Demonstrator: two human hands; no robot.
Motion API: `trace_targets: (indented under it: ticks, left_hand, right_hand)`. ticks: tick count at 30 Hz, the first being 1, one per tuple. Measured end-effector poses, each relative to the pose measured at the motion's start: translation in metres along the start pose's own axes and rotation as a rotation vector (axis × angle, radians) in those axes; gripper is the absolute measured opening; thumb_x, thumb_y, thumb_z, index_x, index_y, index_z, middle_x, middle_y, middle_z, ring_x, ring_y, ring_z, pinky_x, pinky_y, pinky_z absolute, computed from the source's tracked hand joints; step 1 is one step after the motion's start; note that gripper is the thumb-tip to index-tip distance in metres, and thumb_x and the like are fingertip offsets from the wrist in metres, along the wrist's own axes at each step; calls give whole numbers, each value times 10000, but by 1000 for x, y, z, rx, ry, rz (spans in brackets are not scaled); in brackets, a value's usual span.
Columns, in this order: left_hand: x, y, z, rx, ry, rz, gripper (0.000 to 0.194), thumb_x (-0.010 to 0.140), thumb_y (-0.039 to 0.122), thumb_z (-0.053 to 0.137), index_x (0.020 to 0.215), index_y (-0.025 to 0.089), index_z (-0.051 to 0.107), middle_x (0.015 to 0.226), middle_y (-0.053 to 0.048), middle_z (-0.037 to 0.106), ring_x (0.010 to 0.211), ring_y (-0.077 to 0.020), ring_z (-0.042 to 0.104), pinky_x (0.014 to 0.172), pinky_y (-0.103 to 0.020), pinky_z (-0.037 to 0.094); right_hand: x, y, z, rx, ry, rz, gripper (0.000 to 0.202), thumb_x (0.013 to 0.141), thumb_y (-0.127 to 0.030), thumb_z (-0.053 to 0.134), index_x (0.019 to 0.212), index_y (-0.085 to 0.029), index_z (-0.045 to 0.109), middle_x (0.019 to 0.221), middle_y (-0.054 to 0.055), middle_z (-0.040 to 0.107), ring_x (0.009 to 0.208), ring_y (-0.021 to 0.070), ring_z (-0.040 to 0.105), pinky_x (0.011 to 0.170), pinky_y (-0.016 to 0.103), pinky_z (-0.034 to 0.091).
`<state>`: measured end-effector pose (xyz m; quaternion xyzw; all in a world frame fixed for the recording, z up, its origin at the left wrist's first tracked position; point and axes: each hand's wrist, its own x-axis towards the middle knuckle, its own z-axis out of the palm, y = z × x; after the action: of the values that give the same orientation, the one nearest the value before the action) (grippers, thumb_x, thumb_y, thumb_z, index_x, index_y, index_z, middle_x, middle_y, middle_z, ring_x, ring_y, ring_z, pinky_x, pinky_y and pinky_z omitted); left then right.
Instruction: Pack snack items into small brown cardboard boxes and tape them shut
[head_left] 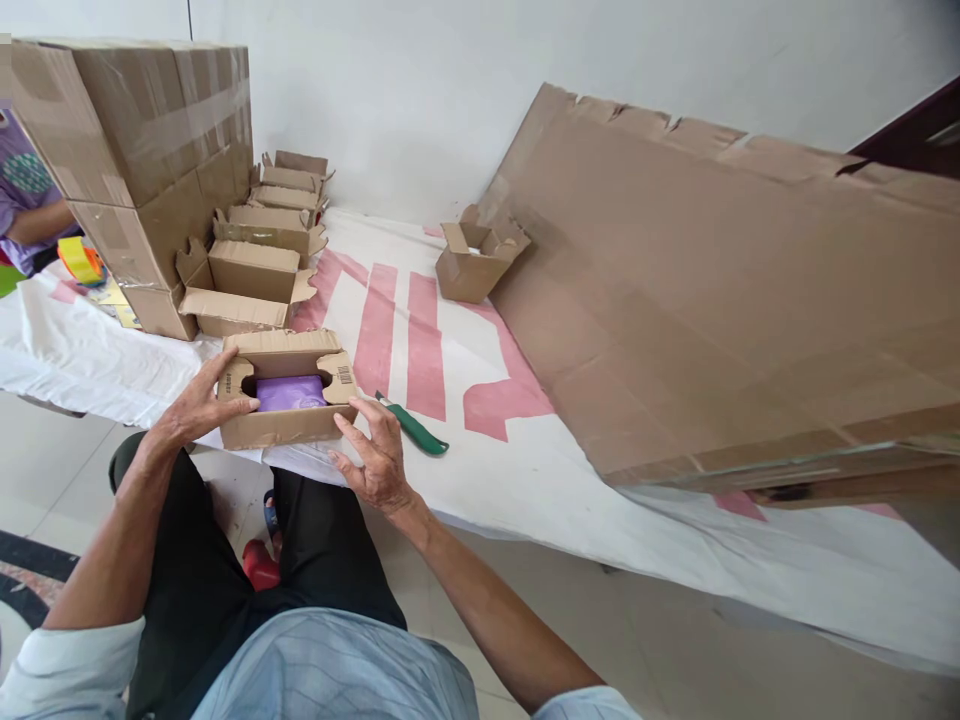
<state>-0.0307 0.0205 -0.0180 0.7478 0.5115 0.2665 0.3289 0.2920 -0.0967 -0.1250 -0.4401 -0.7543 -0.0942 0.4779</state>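
A small cardboard box (281,431) stands at the table's front edge with its end flaps folded in and its long flaps raised. Inside it, a purple packet (291,392) shows between the end flaps. My left hand (196,405) grips the left end, its thumb over the flap and its fingers along the outer side. At the right front corner my right hand (377,455) is open, fingers apart, with the fingertips at the box's edge. A green-handled knife (416,430) lies on the cloth just right of that hand.
Taped cartons (161,190) are stacked at left, beside a row of open boxes (251,270). One more open box (472,265) stands further back. A large cardboard sheet (720,300) leans at right. Behind the stack are a yellow tape roll (79,258) and another person's arm (41,222).
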Motion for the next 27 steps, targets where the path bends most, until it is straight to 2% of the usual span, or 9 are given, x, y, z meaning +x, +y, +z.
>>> trace_targets:
  ticks: [3, 6, 9, 13, 15, 18, 20, 22, 27]
  left_hand:
    - [7, 5, 5, 49, 56, -16, 1067, 774, 573, 919, 1710, 208, 561, 1784, -189, 550, 1673, -488, 497, 1414, -619, 404]
    - [14, 15, 9, 180, 79, -22, 934, 743, 419, 912, 1597, 209, 600, 1631, -189, 646, 1554, -478, 601, 1328, -627, 505]
    - [15, 37, 14, 367, 90, -75, 783, 788, 350, 887, 1501, 213, 595, 1552, -218, 657, 1459, -493, 658, 1235, -668, 564]
    - [10, 70, 23, 583, 80, -202, 625, 911, 373, 817, 1461, 199, 575, 1536, -270, 611, 1318, -535, 732, 1106, -729, 600]
    - [8, 77, 27, 619, 78, -219, 582, 938, 359, 781, 1456, 196, 573, 1523, -271, 601, 1285, -534, 747, 1072, -722, 610]
    - [7, 74, 28, 618, 95, -205, 565, 918, 310, 761, 1446, 229, 576, 1495, -231, 618, 1254, -494, 760, 1049, -674, 630]
    - [7, 69, 29, 599, 115, -184, 580, 894, 299, 767, 1442, 254, 579, 1474, -205, 636, 1221, -467, 769, 1033, -650, 642]
    - [7, 63, 29, 574, 130, -170, 593, 883, 301, 766, 1447, 265, 586, 1463, -195, 646, 1206, -456, 770, 1033, -647, 645]
    - [12, 49, 28, 444, 159, -124, 664, 849, 328, 746, 1496, 242, 628, 1482, -198, 657, 1296, -463, 730, 1146, -671, 606]
  right_hand:
    - [11, -4, -3, 68, -40, 136, 267, 1101, -420, 674, 1285, -285, 811, 1507, 170, 723, 1416, 425, 664, 1217, 710, 526]
    - [33, -8, -8, 103, -55, 213, 265, 1112, -449, 658, 1250, -281, 809, 1366, 160, 781, 1361, 412, 686, 1219, 688, 526]
    - [60, -12, -8, 116, -155, 143, 284, 1117, -439, 675, 1310, -273, 800, 1340, 145, 807, 1370, 387, 689, 1226, 634, 534]
    - [92, -8, -1, 147, -412, -26, 263, 1127, -424, 718, 1285, -241, 822, 1287, 141, 840, 1366, 361, 694, 1222, 587, 528]
    - [103, -2, 3, 126, -523, -77, 267, 1122, -470, 748, 1185, -228, 845, 1185, 139, 848, 1293, 353, 708, 1188, 577, 526]
    - [113, 7, 2, 57, -633, -125, 386, 1129, -555, 732, 950, -231, 841, 969, 112, 807, 1120, 324, 691, 1136, 557, 519]
    - [117, 12, -3, 18, -626, -147, 452, 1129, -595, 715, 872, -240, 824, 929, 104, 774, 1077, 318, 655, 1142, 563, 507]
    - [119, 16, -13, -3, -559, -143, 445, 1128, -599, 708, 876, -251, 823, 965, 104, 760, 1093, 323, 634, 1157, 569, 499]
    - [107, 33, -37, -51, -383, 16, 278, 1124, -435, 708, 934, -270, 825, 1003, 107, 750, 1103, 345, 646, 1161, 601, 493]
